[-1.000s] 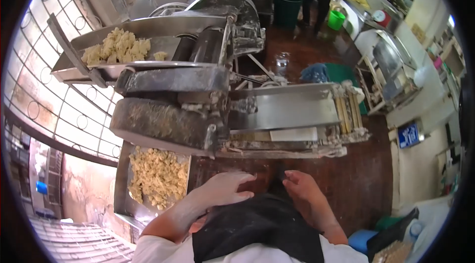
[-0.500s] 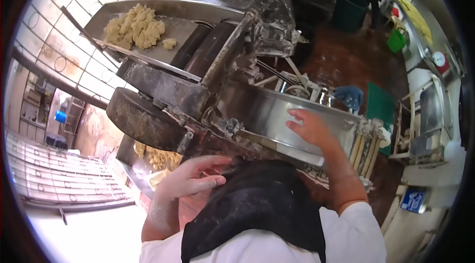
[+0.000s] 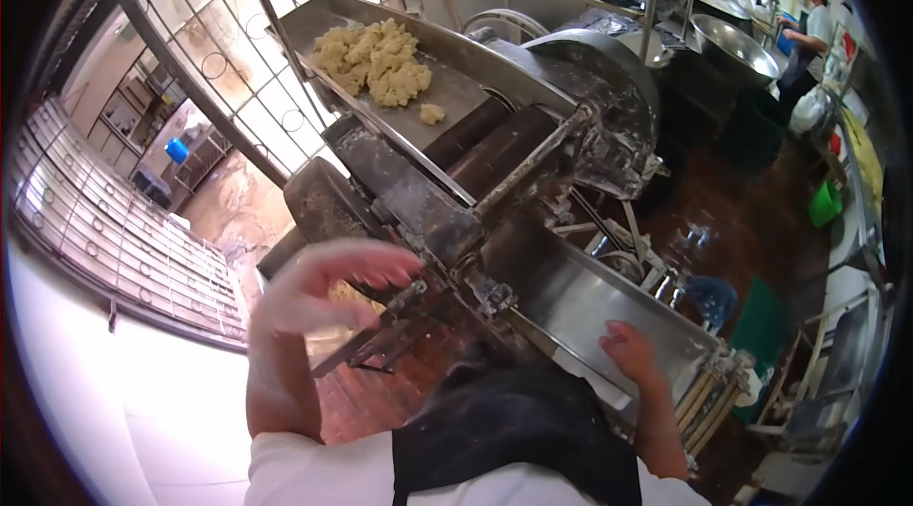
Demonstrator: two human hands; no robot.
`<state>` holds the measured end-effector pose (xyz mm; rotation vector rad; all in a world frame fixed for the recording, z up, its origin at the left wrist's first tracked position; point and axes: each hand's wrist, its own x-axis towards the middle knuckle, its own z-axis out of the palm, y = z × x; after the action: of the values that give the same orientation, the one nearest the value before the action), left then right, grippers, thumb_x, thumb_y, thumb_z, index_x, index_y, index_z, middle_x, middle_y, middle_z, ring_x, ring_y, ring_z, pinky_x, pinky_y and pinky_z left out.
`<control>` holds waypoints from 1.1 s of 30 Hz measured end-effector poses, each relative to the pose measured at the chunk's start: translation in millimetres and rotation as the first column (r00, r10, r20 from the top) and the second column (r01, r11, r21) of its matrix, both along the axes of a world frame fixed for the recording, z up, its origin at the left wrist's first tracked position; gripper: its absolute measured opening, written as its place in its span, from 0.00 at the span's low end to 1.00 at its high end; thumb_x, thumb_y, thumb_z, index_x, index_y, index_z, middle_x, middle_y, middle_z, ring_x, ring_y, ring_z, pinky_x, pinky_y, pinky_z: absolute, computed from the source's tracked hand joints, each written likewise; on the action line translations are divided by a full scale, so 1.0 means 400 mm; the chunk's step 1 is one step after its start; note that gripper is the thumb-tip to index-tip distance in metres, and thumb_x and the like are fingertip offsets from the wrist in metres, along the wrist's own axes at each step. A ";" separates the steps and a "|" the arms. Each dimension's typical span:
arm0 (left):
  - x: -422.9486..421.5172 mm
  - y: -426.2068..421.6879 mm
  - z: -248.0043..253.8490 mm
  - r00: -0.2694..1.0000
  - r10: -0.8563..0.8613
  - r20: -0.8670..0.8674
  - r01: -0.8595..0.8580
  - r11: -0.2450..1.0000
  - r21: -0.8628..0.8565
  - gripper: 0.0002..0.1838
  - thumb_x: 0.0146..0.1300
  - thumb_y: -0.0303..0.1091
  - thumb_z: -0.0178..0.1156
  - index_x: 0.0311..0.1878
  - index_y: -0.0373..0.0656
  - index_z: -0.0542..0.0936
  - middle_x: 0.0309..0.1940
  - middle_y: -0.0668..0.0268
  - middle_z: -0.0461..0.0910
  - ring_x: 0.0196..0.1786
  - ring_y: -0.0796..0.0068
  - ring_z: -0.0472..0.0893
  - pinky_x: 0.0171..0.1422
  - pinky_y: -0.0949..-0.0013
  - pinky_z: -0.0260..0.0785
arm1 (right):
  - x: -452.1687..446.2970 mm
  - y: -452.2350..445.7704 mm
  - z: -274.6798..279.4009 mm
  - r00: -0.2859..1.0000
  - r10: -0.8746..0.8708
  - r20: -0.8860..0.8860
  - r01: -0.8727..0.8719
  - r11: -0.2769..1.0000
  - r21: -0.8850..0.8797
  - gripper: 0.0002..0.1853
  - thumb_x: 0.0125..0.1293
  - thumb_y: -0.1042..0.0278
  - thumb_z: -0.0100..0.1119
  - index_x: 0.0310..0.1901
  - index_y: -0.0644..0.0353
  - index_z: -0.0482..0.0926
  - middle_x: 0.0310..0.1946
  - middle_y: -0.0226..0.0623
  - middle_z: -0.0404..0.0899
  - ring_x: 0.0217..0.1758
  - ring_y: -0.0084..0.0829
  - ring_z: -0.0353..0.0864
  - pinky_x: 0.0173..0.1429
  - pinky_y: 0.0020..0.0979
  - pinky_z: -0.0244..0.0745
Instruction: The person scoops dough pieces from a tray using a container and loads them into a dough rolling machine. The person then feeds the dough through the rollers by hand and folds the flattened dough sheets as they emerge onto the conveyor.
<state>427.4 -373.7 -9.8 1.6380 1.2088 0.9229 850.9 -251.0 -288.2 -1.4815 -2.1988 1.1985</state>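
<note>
My left hand [image 3: 328, 287], slightly blurred, is raised at the lower left with thumb and fingers apart and nothing between them. It hides part of the lower tray of dough pieces [image 3: 350, 295]. Over the machine's metal chute [image 3: 590, 301], my right hand [image 3: 628, 351] is raised with its fingers partly curled and apart, holding nothing. Lumpy pale dough [image 3: 376, 62] lies in the upper hopper tray [image 3: 456, 78], with one small piece near the dark rollers [image 3: 504, 149].
A person [image 3: 808, 40] stands at the upper right near a large metal bowl [image 3: 734, 48]. A green bucket [image 3: 825, 204] is at the right. Slim rollers [image 3: 709, 406] end the chute. Barred windows [image 3: 228, 49] line the left.
The view has turned left, so the machine appears more tilted. My left hand has risen toward the machine's side. My right hand has moved over the chute.
</note>
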 end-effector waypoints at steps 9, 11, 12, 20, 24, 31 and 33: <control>-0.448 0.172 0.182 0.599 0.581 0.552 -0.794 0.522 0.312 0.28 0.71 0.57 0.48 0.57 0.42 0.76 0.53 0.63 0.80 0.54 0.70 0.79 0.55 0.64 0.70 | -0.013 0.100 0.107 0.776 -0.399 -0.488 0.394 0.911 -0.119 0.18 0.65 0.64 0.63 0.53 0.66 0.78 0.39 0.32 0.83 0.43 0.22 0.80 0.51 0.26 0.74; -0.546 0.244 0.225 0.423 0.575 0.700 -0.876 0.456 0.155 0.27 0.72 0.55 0.47 0.59 0.42 0.74 0.57 0.63 0.78 0.58 0.70 0.76 0.60 0.61 0.67 | -0.108 0.111 0.269 0.723 -0.373 -0.581 0.409 0.909 -0.076 0.17 0.65 0.68 0.62 0.53 0.66 0.79 0.37 0.31 0.83 0.42 0.20 0.79 0.50 0.24 0.73; -0.606 0.286 0.239 0.358 0.571 0.739 -0.888 0.454 0.079 0.29 0.71 0.57 0.49 0.61 0.41 0.72 0.57 0.62 0.77 0.59 0.67 0.76 0.63 0.60 0.66 | -0.155 0.118 0.334 0.713 -0.311 -0.629 0.378 0.926 -0.029 0.16 0.65 0.69 0.62 0.53 0.66 0.79 0.37 0.31 0.82 0.41 0.20 0.79 0.49 0.23 0.73; -1.023 0.726 0.181 0.472 0.769 0.431 -0.870 0.484 0.088 0.31 0.66 0.53 0.58 0.64 0.41 0.71 0.61 0.59 0.71 0.63 0.63 0.71 0.66 0.55 0.64 | -0.679 0.212 0.659 0.912 0.067 -0.404 0.100 0.921 0.377 0.18 0.63 0.62 0.65 0.52 0.61 0.80 0.34 0.32 0.83 0.36 0.19 0.79 0.43 0.25 0.74; -1.294 1.008 0.067 0.693 0.703 -0.160 0.085 0.141 0.986 0.18 0.66 0.43 0.61 0.49 0.38 0.81 0.34 0.69 0.81 0.39 0.74 0.78 0.46 0.69 0.71 | -0.948 0.335 0.610 0.997 0.076 -0.005 -0.060 0.832 0.551 0.25 0.61 0.54 0.63 0.55 0.61 0.78 0.44 0.46 0.82 0.45 0.42 0.83 0.50 0.38 0.77; -1.132 1.133 -0.041 0.820 0.570 0.050 -0.570 0.821 -0.008 0.23 0.68 0.49 0.52 0.48 0.36 0.80 0.39 0.58 0.83 0.39 0.67 0.82 0.48 0.63 0.75 | -1.170 0.488 0.573 0.807 -0.098 0.582 0.037 0.993 0.116 0.21 0.60 0.58 0.60 0.52 0.64 0.80 0.53 0.45 0.81 0.53 0.46 0.81 0.55 0.43 0.77; -1.013 0.987 0.081 0.846 0.383 0.370 -0.133 0.825 -0.550 0.18 0.65 0.38 0.55 0.53 0.36 0.76 0.42 0.56 0.82 0.42 0.61 0.85 0.43 0.58 0.80 | -1.200 0.490 0.529 0.917 -0.151 0.368 0.089 0.979 0.182 0.19 0.60 0.60 0.60 0.47 0.64 0.83 0.49 0.46 0.83 0.50 0.44 0.82 0.53 0.41 0.77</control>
<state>22.2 21.2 22.7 0.7708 1.2167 0.9922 371.0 -55.0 -76.8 -1.8752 -2.3284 0.7177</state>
